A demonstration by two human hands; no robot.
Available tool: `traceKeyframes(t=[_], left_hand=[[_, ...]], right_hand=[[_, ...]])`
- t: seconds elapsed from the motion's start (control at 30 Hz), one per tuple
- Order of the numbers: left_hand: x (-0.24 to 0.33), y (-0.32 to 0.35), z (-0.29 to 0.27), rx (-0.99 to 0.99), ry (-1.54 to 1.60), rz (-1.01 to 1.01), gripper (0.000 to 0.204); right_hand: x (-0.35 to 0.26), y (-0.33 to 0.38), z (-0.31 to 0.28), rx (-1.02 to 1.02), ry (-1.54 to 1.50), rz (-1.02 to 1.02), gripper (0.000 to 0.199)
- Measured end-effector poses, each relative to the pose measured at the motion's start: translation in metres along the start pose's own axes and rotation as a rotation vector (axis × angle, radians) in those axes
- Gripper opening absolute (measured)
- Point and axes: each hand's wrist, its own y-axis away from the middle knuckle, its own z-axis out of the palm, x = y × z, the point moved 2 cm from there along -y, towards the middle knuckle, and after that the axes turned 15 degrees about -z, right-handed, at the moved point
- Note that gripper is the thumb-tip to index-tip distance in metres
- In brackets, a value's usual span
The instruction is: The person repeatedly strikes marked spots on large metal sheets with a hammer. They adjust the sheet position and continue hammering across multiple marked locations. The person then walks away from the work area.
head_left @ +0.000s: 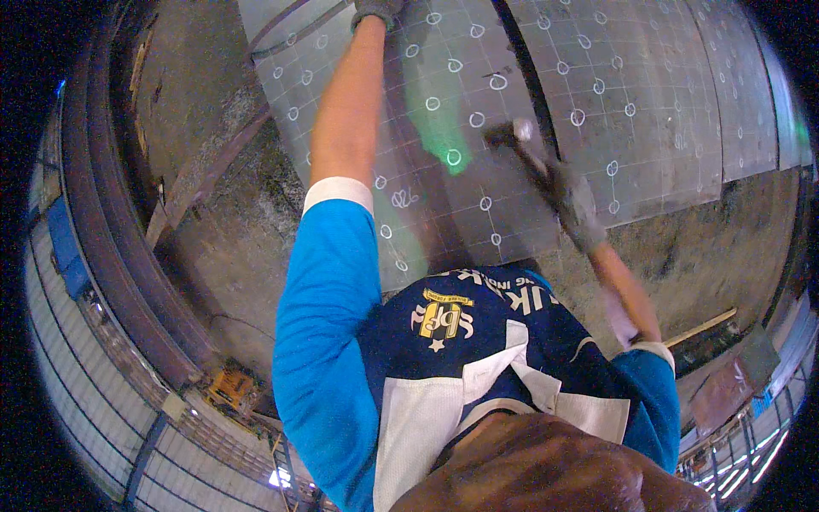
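1. Here the right hand (573, 203), in a grey work glove, has its fingers wrapped tight around the handle of a hammer (519, 142); the hammer head hangs blurred just above the steel plate (648, 102).
2. The left hand (376, 10), also gloved, reaches to the top edge of the view and rests on the plate; it is cut off there, so I cannot tell whether its fingers are spread or pressed together.
3. The plate is grey, ruled with a chalk grid, and carries many small white chalk circles, too many to count surely.
4. A dark seam (529, 77) runs down the plate, just beside the hammer.
5. A green light patch (444, 119) falls between the two arms.
6. Outward lies a rough concrete floor (230, 256), with one curved steel beam (128, 256) on the left and one thin wooden strip (701, 328) on the right.
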Motion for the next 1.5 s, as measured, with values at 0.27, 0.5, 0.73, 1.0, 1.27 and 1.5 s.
traceKeyframes(t=[0.27, 0.5, 0.73, 1.0, 1.27, 1.5], left_hand=[[-0.016, -0.018, 0.008, 0.185, -0.267, 0.223, 0.028], [-0.011, -0.008, 0.016, -0.007, 0.075, 0.077, 0.028], [0.004, 0.021, 0.0, 0.138, -0.081, 0.211, 0.03], [-0.031, -0.024, 0.009, -0.078, 0.545, -0.128, 0.026], [-0.004, 0.025, 0.042, -0.056, 0.249, 0.093, 0.021], [-0.002, 0.022, 0.06, -0.169, 0.294, 0.061, 0.017]], right_hand=[[-0.046, -0.149, -0.138, 0.634, -0.077, -0.623, 0.042], [-0.103, -0.265, -0.209, 0.495, 0.116, -0.382, 0.037], [-0.064, -0.194, -0.175, 0.093, 0.044, -0.245, 0.047], [0.056, -0.062, -0.076, 0.321, 0.223, -0.305, 0.032], [0.082, -0.065, -0.044, 0.309, 0.318, -0.31, 0.033], [0.046, -0.064, -0.074, 0.197, 0.267, -0.289, 0.036]])
